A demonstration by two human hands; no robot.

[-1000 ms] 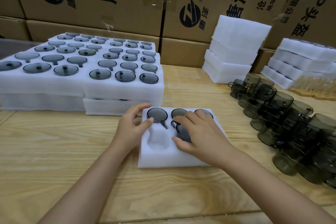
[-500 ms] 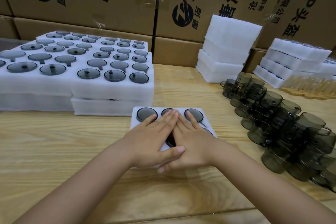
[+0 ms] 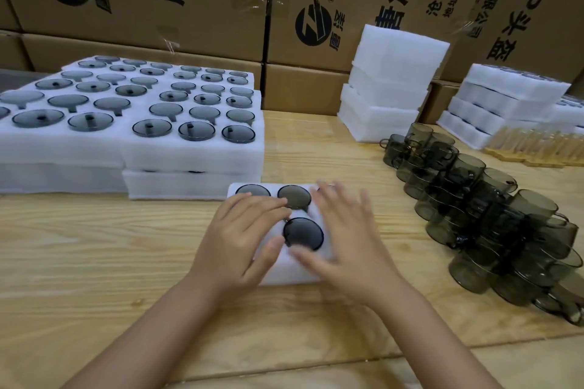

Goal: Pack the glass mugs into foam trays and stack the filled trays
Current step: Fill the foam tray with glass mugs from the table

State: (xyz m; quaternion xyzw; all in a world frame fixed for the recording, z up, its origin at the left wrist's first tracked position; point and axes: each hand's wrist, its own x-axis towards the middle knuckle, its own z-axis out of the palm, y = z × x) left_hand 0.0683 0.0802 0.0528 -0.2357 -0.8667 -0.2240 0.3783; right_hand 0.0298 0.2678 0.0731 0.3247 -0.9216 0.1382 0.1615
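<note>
we find the foam tray [image 3: 281, 276] lying on the table [image 3: 94, 262], just in front of the stacked filled trays [image 3: 189, 155]. glass mugs [image 3: 302, 233] sit in its pockets, showing as dark discs. the left hand [image 3: 240, 243] rests on the tray's left part, fingers loosely spread, gripping nothing. the right hand [image 3: 344, 246], blurred, lies over the right part, fingers splayed. loose mugs [image 3: 474, 199] stand clustered at the table's right side.

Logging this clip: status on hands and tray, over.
Left hand and right hand open over foam tray. Dark mug seated between them, back-row mugs too. Nothing blocking; loose mugs piled right.
</note>
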